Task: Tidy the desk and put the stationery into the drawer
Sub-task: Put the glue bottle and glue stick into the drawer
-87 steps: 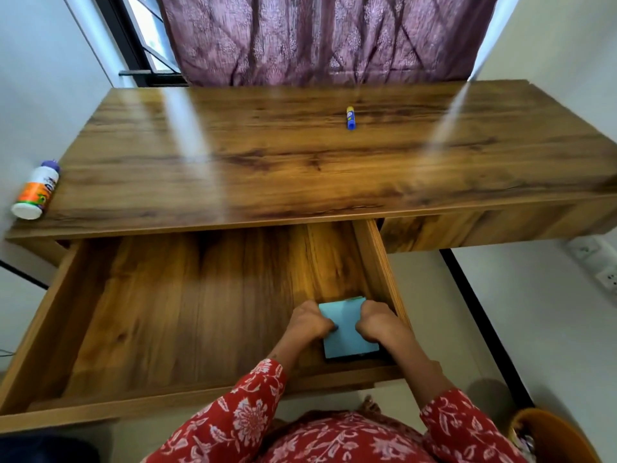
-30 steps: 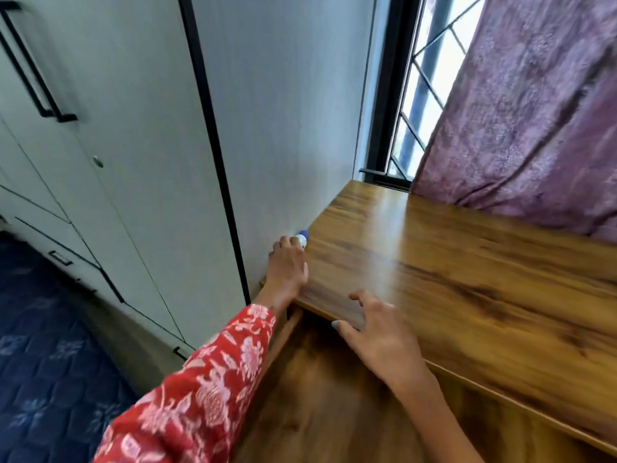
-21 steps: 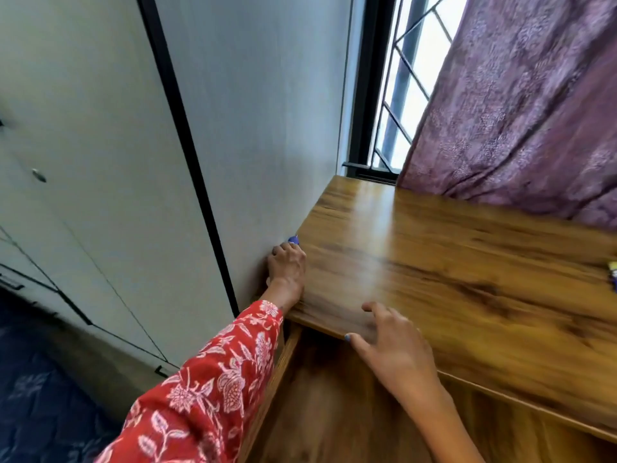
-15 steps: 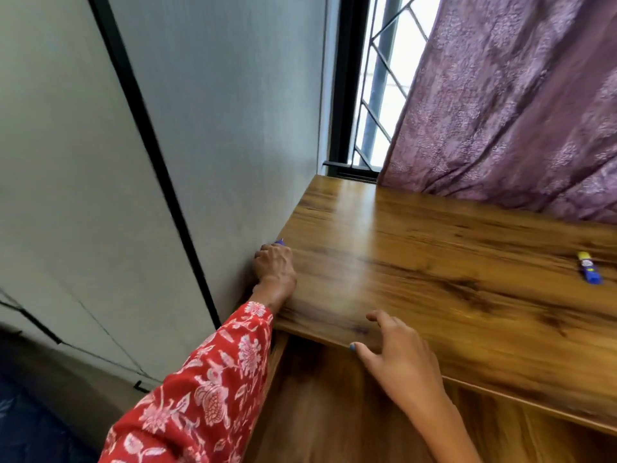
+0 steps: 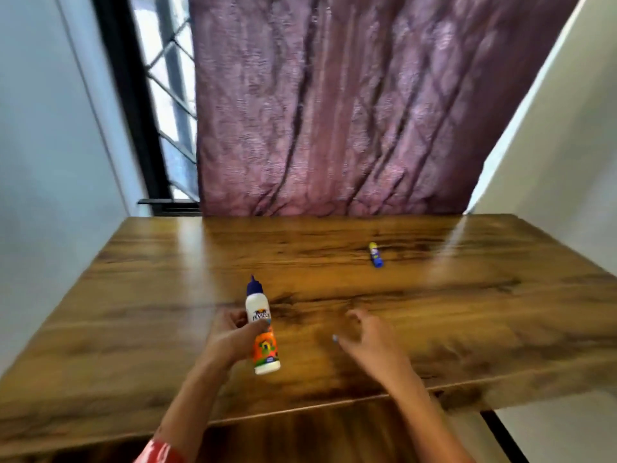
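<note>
My left hand [image 5: 230, 335] grips a white glue bottle [image 5: 262, 329] with a blue cap and an orange label, holding it nearly upright above the front middle of the wooden desk [image 5: 467, 315]. My right hand [image 5: 370, 342] hovers over the desk beside it, fingers loosely spread and holding nothing. A small blue and yellow glue stick [image 5: 375, 254] lies on the desk farther back, to the right. The open drawer [image 5: 300, 436] shows below the desk's front edge; its contents are out of view.
A purple curtain [image 5: 350, 105] hangs behind the desk, with a barred window [image 5: 167, 105] to its left. White walls stand close on both sides of the desk.
My left hand has lifted the glue bottle from the gap at the desk's left edge and brought it to the middle. My right hand left the front edge. The view swung back to the desk.
</note>
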